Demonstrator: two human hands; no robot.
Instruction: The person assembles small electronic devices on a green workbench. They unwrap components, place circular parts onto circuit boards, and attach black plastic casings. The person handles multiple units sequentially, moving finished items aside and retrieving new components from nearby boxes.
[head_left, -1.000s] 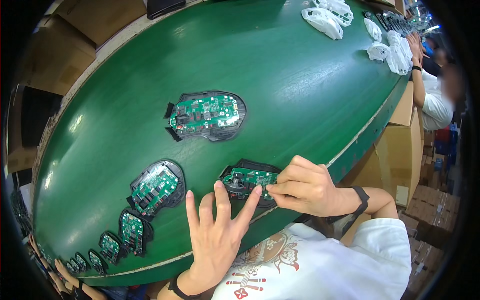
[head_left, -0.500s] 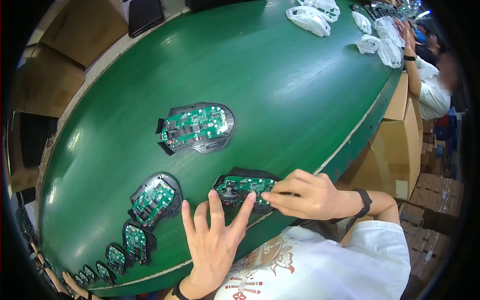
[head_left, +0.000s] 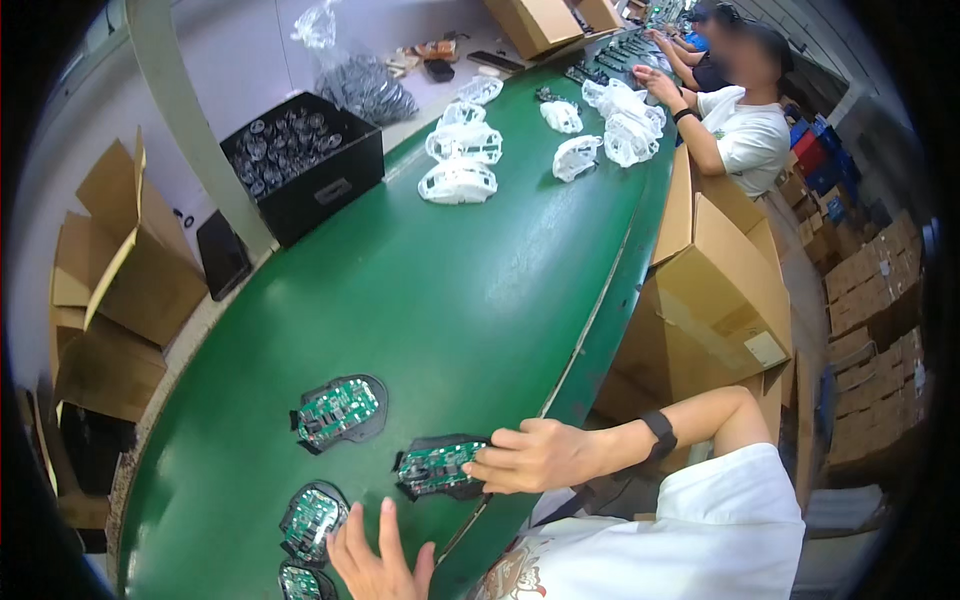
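Observation:
My right hand [head_left: 535,456] is closed over the right end of a black computer mouse base [head_left: 485,490] with a green circuit board [head_left: 432,466] in it, close to the table's near edge. Its fingertips press together at the board's right side, and they hide that end. My left hand [head_left: 378,562] is off this piece, fingers spread and nothing in them. Beside its fingertips lies another mouse base with a board [head_left: 312,522], and below that one more [head_left: 302,580]. A further base with its board [head_left: 340,411] rests farther up the green table.
White mouse shells [head_left: 458,182] stand at the far side, with bagged white parts [head_left: 632,122] near a co-worker [head_left: 742,130]. A black bin [head_left: 318,165] of small dark parts is at the back left. An open carton [head_left: 715,280] adjoins the table's right edge.
The view has swung up toward the far end of the table. My left hand has lifted off the board and moved left; my right hand stays at its right end.

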